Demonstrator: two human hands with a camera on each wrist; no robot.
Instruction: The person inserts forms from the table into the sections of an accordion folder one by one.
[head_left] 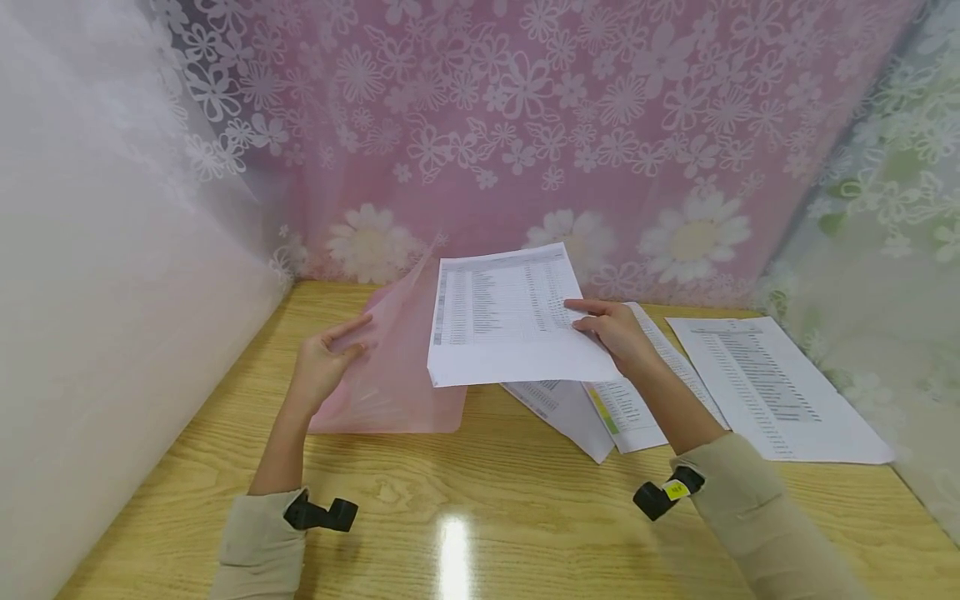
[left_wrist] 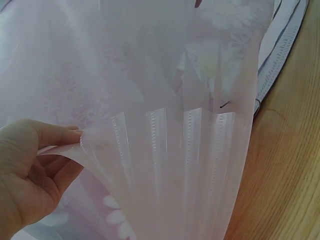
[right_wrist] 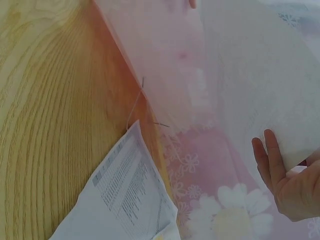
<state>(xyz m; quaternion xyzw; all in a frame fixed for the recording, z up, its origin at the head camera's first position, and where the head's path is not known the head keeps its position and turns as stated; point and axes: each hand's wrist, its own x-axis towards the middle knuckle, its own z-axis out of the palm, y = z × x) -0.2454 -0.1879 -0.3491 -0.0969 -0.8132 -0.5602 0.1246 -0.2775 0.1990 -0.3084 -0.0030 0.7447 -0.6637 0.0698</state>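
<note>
At the left in the head view, my left hand (head_left: 318,371) pinches the edge of a translucent pink plastic folder (head_left: 393,367), whose cover is raised. The left wrist view shows thumb and fingers on that edge, beside several clear pleats (left_wrist: 155,135) inside the folder. My right hand (head_left: 617,335) grips the right edge of a printed sheet of paper (head_left: 498,312), held above the table next to the folder's opening. From below, in the right wrist view, the sheet (right_wrist: 270,75) looks pale and two fingers lie against its underside.
More printed sheets lie to the right: one partly under the held paper (head_left: 558,408), one with a yellow-green strip (head_left: 626,417), another at far right (head_left: 780,392). A thin cord with metal tips (right_wrist: 134,107) hangs by the folder. Flowered curtain (head_left: 525,150) stands behind the wooden table (head_left: 420,517).
</note>
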